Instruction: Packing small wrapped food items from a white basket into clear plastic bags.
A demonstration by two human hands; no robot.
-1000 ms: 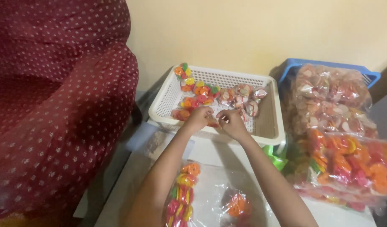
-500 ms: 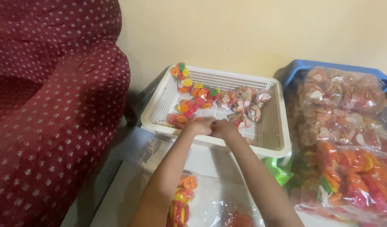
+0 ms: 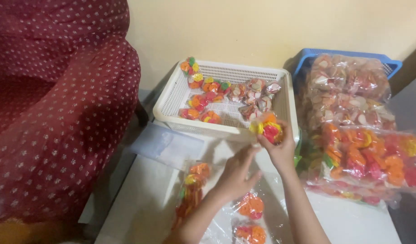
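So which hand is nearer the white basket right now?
Right. The right hand, pinching a small packet of colourful snacks, is at the white basket front rim; the left hand is lower, farther back.

Baskets: one white (image 3: 171, 97), one blue (image 3: 309, 58). Big cracker bags: two (image 3: 348, 90) (image 3: 370, 158). Hands: two (image 3: 235, 174) (image 3: 278, 144).

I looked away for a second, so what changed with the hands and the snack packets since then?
Both hands left the white basket. The right hand now grips a small packet of coloured crackers lifted above the rim; the left hand dropped back, open, over the clear bags. Basket packets and big bags stayed put.
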